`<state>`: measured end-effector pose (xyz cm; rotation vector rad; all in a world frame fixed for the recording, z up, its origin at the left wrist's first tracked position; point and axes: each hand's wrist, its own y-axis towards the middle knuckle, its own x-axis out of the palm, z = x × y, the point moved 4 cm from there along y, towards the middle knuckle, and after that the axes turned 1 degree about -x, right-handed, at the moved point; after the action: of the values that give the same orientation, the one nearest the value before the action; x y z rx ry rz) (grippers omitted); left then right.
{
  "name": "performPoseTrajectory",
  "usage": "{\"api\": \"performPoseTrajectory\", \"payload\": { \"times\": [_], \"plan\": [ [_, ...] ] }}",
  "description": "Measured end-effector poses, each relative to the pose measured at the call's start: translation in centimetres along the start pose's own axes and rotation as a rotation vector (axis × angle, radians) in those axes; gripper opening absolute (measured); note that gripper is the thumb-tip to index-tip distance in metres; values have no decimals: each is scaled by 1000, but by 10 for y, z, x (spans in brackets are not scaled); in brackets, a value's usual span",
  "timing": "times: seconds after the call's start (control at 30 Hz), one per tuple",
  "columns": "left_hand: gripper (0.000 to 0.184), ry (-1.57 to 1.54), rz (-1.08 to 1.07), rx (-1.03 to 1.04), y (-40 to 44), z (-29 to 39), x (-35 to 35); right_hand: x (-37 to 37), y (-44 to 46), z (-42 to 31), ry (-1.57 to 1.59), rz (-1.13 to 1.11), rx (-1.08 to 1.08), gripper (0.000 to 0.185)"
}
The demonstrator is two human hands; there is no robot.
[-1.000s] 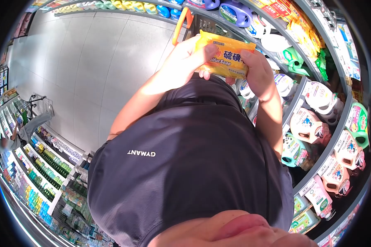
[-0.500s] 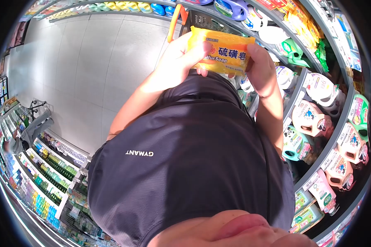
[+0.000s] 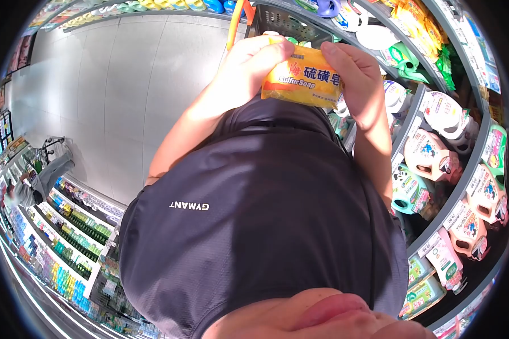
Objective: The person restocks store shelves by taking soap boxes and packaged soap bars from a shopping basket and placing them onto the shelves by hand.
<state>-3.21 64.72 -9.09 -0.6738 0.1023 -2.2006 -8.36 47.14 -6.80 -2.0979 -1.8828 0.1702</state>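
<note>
A yellow packet of sulfur soap (image 3: 302, 79) is held up in front of my body, its printed face toward me. My left hand (image 3: 251, 62) grips the upper left corner, thumb on the front. On the opposite side, my right hand (image 3: 353, 70) pinches the upper right corner, its thumb near the top edge. Fingers behind the packet are mostly hidden. The lower part of the wrapper hangs free of both hands, tilted slightly down to the right.
Beyond the packet stands a dark shopping basket (image 3: 291, 25) with an orange handle (image 3: 236, 25) and some green items inside. Shelves of detergent bottles (image 3: 430, 155) curve along the right. Grey floor tiles (image 3: 130, 101) lie to the left, with more stocked shelves (image 3: 68, 243) at lower left.
Both hands have shifted their grip from the packet's sides to its upper corners. More of the soap's front now shows, and the packet sits slightly lower.
</note>
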Motion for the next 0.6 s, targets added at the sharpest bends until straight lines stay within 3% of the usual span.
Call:
{"api": "performPoseTrajectory", "payload": {
  "times": [0.6],
  "plan": [
    [33,154,57,76,2,5,-5,3,12,3,116,-54,24,30]
  ]
}}
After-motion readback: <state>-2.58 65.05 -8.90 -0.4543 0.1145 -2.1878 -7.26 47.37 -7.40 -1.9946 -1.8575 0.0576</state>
